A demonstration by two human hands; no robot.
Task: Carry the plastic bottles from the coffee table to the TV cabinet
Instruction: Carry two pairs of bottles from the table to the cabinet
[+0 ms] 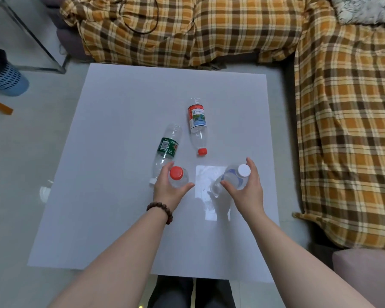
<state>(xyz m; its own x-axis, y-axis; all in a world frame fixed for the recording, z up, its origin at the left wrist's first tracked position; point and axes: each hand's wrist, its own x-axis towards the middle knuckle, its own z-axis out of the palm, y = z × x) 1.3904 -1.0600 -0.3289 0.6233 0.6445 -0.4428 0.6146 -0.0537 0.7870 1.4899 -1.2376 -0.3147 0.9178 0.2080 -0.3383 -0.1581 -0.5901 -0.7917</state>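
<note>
Over the white coffee table, my left hand is wrapped around a clear bottle with a red cap, seen from above. My right hand grips a clear bottle with a white cap and blue label, tilted slightly left. Two more bottles lie flat on the table. One has a green label, just beyond my left hand. The other has a red label and red cap, farther back near the table's middle.
A sofa under an orange plaid cover wraps the far and right sides of the table. A blue bin and a glass side table stand at far left. A pinkish stool sits at lower right. My legs show below the table's near edge.
</note>
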